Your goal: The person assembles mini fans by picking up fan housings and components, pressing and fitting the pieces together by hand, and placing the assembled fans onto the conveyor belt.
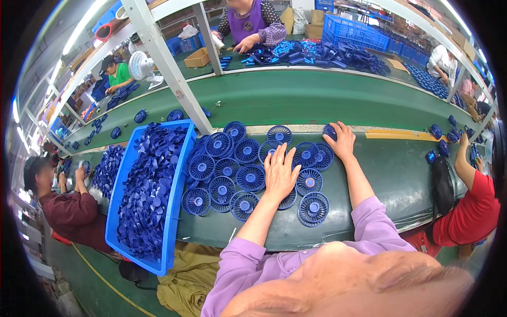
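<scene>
A green counter (401, 177) crosses mid-frame; at centre, the left hand (280, 175) lies unclenched over blue grilles (250, 177); right of centre, the right hand (342, 141) touches one, grip unclear.

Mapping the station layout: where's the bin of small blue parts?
Head view, left side: the blue bin sits left of the left hand, directly beside the round blue grilles.

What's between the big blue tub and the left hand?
Round blue grilles lie between the blue tub and the left hand, some overlapping, in the head view.
</scene>
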The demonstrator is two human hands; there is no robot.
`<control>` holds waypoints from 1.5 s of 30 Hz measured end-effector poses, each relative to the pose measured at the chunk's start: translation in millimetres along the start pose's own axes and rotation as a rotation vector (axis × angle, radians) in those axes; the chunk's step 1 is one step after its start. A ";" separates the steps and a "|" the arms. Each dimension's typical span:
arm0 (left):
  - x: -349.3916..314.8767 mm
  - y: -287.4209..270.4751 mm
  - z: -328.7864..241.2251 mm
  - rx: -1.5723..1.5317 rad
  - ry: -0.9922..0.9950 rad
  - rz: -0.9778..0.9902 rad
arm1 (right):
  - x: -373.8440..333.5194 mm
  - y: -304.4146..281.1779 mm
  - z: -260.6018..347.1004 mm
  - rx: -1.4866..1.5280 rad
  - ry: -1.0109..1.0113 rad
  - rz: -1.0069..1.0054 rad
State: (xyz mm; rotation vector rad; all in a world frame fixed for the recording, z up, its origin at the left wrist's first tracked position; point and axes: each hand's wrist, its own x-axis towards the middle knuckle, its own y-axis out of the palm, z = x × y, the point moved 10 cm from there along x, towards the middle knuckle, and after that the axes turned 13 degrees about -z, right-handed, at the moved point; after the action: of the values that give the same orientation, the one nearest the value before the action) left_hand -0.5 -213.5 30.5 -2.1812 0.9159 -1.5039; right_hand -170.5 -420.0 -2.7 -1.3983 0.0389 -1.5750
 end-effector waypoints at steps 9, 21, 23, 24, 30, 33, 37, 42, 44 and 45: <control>10.8 20.2 -20.1 0.038 0.040 0.071 | 11.6 -29.2 -3.7 -0.016 -0.019 -0.002; 4.1 7.4 -9.5 0.112 0.081 0.057 | -0.3 -14.3 3.3 0.052 0.009 -0.126; 4.5 16.0 -16.1 0.072 0.089 0.048 | 1.6 -20.7 -14.8 0.019 0.043 -0.096; 3.1 16.3 -15.2 0.070 0.088 0.051 | 0.3 -18.3 -11.3 0.032 0.042 -0.090; 0.9 11.3 -14.7 0.080 0.092 0.052 | -0.7 -14.2 -5.8 0.072 0.044 -0.093; 0.6 12.4 -15.6 0.088 0.086 0.064 | -2.2 -14.2 -6.7 0.057 0.033 -0.094; 0.9 13.8 -15.6 0.096 0.099 0.058 | -1.1 -12.4 -8.1 0.056 0.038 -0.091; 1.8 14.7 -13.3 0.100 0.092 0.062 | 1.6 -14.6 -4.6 0.058 0.040 -0.080; 1.3 15.0 -13.3 0.113 0.105 0.057 | 1.0 -13.8 -4.9 0.062 0.056 -0.061; 1.6 14.7 -14.2 0.114 0.098 0.061 | 1.0 -14.0 -5.3 0.066 0.054 -0.061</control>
State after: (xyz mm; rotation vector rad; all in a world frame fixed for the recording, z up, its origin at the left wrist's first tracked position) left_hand -17.8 -224.2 28.2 -1.9973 0.8963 -1.6055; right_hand -183.2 -416.4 4.5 -1.3161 -0.0231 -1.6497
